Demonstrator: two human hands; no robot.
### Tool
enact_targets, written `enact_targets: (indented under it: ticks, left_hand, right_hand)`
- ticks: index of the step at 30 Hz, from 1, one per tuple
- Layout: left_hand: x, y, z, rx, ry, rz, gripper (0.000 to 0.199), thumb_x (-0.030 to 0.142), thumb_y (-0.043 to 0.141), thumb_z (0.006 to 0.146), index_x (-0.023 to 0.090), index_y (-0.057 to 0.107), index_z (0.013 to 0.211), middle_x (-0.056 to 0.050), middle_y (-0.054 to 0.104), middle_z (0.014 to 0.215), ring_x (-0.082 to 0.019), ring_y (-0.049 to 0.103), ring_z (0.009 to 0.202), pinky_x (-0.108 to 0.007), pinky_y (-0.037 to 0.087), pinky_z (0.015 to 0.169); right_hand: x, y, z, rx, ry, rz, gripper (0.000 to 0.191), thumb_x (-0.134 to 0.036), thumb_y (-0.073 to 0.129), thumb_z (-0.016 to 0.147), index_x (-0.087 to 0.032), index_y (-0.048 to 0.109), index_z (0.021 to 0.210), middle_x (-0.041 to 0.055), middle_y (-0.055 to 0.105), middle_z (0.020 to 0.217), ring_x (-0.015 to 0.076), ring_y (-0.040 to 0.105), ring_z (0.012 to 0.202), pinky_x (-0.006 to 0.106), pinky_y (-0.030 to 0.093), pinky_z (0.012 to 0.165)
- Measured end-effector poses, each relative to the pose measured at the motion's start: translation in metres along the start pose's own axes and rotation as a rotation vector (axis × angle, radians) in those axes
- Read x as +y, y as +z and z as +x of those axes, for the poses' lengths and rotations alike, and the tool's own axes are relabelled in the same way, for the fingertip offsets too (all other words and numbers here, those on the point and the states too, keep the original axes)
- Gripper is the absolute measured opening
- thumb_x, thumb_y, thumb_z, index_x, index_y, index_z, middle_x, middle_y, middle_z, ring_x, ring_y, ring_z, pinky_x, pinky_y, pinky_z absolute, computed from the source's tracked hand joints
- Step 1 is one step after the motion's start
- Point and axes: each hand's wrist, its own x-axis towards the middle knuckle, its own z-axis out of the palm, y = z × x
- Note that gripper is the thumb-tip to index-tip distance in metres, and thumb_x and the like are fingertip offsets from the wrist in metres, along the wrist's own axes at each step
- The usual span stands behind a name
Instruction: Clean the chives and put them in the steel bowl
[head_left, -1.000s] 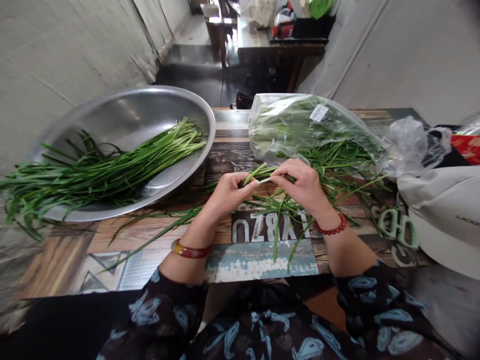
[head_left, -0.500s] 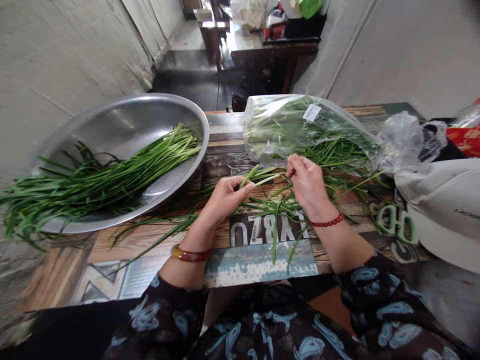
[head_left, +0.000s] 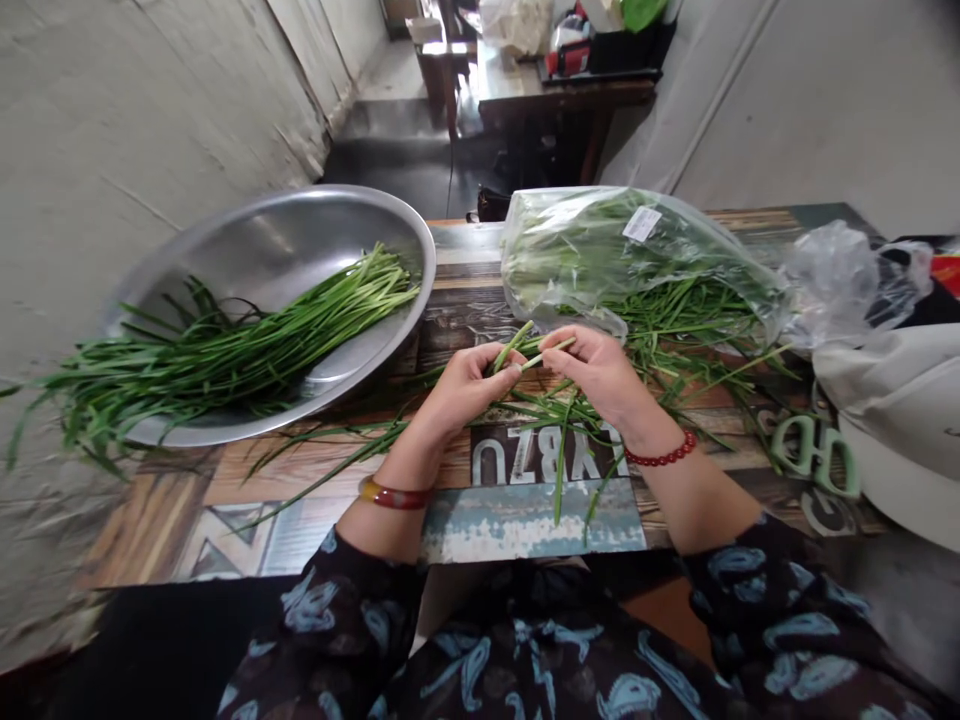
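Over the middle of the table my left hand (head_left: 472,385) is closed around a few garlic chives (head_left: 512,345), their pale stem ends poking out past the thumb. My right hand (head_left: 592,370) pinches the pale end of one of these stems, close to the left fingertips. Beneath both hands, loose chive leaves (head_left: 559,470) lie scattered on the wood-patterned table. To the left, a large steel basin (head_left: 277,215) holds a thick bundle of chives (head_left: 277,345), its leafy tips hanging over the rim. A clear plastic bag (head_left: 570,250) full of chives lies behind my right hand.
Green-handled scissors (head_left: 814,455) lie at the right beside a pale cap (head_left: 892,400). A crumpled clear bag (head_left: 832,275) sits behind them. Farther back stands another table (head_left: 517,90) with bags and boxes on it. A wall (head_left: 112,180) runs along the left.
My right hand has come left and slightly down toward my left hand and now pinches a stem end there. My left hand keeps its hold on the chives. The whole view has shifted slightly.
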Motion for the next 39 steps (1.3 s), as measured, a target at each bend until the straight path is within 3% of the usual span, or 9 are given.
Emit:
enact_targets:
  ticks: [4, 9, 11, 17, 21, 27, 34, 36, 39]
  left_hand:
    - [-0.001, 0.001, 0.003, 0.121, -0.03, -0.062, 0.034, 0.047, 0.062, 0.084, 0.014, 0.07, 0.085, -0.002, 0.061, 0.071, -0.011, 0.047, 0.062, -0.022, 0.034, 0.057]
    - [-0.002, 0.004, 0.004, 0.273, -0.011, -0.06, 0.039, 0.048, 0.065, 0.082, 0.014, 0.06, 0.064, 0.001, 0.051, 0.058, -0.008, 0.038, 0.053, -0.023, 0.027, 0.051]
    - [-0.001, 0.005, 0.002, 0.251, -0.005, -0.033, 0.039, 0.046, 0.068, 0.079, 0.014, 0.056, 0.06, 0.003, 0.046, 0.056, -0.008, 0.036, 0.054, -0.023, 0.027, 0.052]
    - [0.004, 0.01, -0.001, 0.011, -0.051, 0.083, 0.036, 0.045, 0.07, 0.076, 0.013, 0.06, 0.063, 0.003, 0.047, 0.059, -0.009, 0.037, 0.057, -0.023, 0.026, 0.053]
    - [0.004, 0.011, 0.0, 0.03, -0.044, 0.114, 0.036, 0.044, 0.069, 0.077, 0.013, 0.057, 0.061, 0.003, 0.045, 0.057, -0.008, 0.035, 0.056, -0.023, 0.025, 0.053]
    - [0.0, 0.011, 0.001, 0.041, -0.017, 0.149, 0.036, 0.043, 0.069, 0.075, 0.014, 0.054, 0.059, 0.004, 0.045, 0.058, -0.009, 0.036, 0.058, -0.022, 0.026, 0.054]
    - [0.001, 0.004, 0.001, 0.053, -0.006, 0.139, 0.035, 0.042, 0.066, 0.08, 0.016, 0.052, 0.062, 0.005, 0.041, 0.058, -0.008, 0.033, 0.056, -0.023, 0.026, 0.054]
    - [0.001, 0.002, 0.0, 0.034, 0.005, 0.084, 0.038, 0.044, 0.063, 0.083, 0.016, 0.05, 0.061, 0.004, 0.041, 0.057, -0.008, 0.034, 0.055, -0.023, 0.027, 0.054]
    - [0.001, 0.0, 0.0, 0.009, -0.008, 0.024, 0.038, 0.047, 0.06, 0.085, 0.016, 0.056, 0.064, 0.003, 0.045, 0.057, -0.009, 0.037, 0.054, -0.023, 0.028, 0.054]
  right_hand:
    - [-0.001, -0.004, 0.0, 0.055, 0.018, 0.053, 0.036, -0.053, 0.075, 0.074, -0.019, 0.069, 0.08, 0.0004, 0.066, 0.068, 0.0103, 0.057, 0.061, 0.023, 0.046, 0.058]
    - [-0.002, -0.009, -0.004, -0.001, -0.007, 0.015, 0.042, -0.06, 0.059, 0.087, -0.019, 0.071, 0.082, 0.0017, 0.067, 0.069, 0.0109, 0.06, 0.063, 0.024, 0.048, 0.06]
    - [-0.001, -0.004, -0.006, -0.033, -0.026, -0.033, 0.044, -0.06, 0.057, 0.088, -0.019, 0.071, 0.082, 0.0018, 0.067, 0.07, 0.0112, 0.06, 0.064, 0.024, 0.049, 0.062]
    - [0.001, 0.005, -0.006, -0.055, -0.086, -0.147, 0.04, -0.058, 0.061, 0.086, -0.019, 0.071, 0.082, -0.0003, 0.065, 0.068, 0.0113, 0.057, 0.062, 0.024, 0.047, 0.06]
    - [-0.001, -0.001, -0.005, -0.031, -0.161, -0.258, 0.035, -0.052, 0.058, 0.09, -0.019, 0.072, 0.086, 0.0016, 0.069, 0.077, 0.0136, 0.062, 0.071, 0.028, 0.05, 0.069]
    - [-0.009, 0.003, -0.007, -0.079, -0.476, -0.497, 0.016, -0.039, 0.07, 0.084, -0.023, 0.071, 0.081, 0.0035, 0.07, 0.092, 0.0186, 0.064, 0.093, 0.036, 0.049, 0.089]
    - [-0.017, -0.02, -0.003, 0.336, -0.396, -0.312, 0.041, -0.045, 0.047, 0.097, -0.021, 0.059, 0.067, 0.0024, 0.065, 0.077, 0.0154, 0.061, 0.076, 0.032, 0.049, 0.078]
    - [-0.022, -0.031, -0.002, 0.285, -0.359, -0.362, 0.043, -0.044, 0.049, 0.096, -0.02, 0.058, 0.061, 0.0022, 0.062, 0.07, 0.0152, 0.06, 0.071, 0.031, 0.049, 0.074]
    - [-0.025, -0.038, -0.002, 0.059, -0.322, -0.488, 0.019, -0.036, 0.067, 0.084, -0.02, 0.068, 0.072, 0.0035, 0.067, 0.083, 0.0162, 0.062, 0.076, 0.031, 0.05, 0.075]
